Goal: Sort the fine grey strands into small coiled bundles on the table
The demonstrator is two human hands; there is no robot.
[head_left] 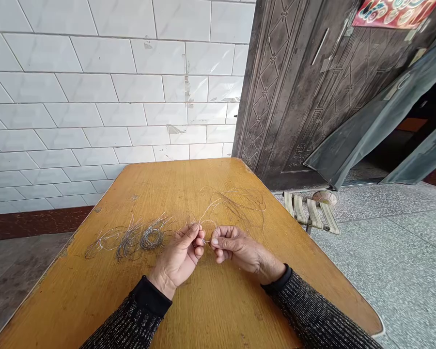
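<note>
Above the middle of the wooden table point(210, 300), my left hand point(183, 252) and my right hand point(236, 247) face each other a small gap apart. Both pinch a thin wire point(210, 221), which bends in a small loop between the fingertips. From my left fingers a pale length of it runs up and away towards loose wire strands point(240, 198) spread on the table behind my right hand. Beside my left hand lie several coiled wire bundles point(151, 237), dark grey and silvery. The wire's ends are too fine to make out.
A white tiled wall point(131, 92) stands behind the table. To the right are a dark carved door point(298, 87) and a grey curtain point(378, 111). A folding stool with striped webbing point(314, 212) sits on the speckled floor by the table's right edge, a round object point(325, 197) behind it.
</note>
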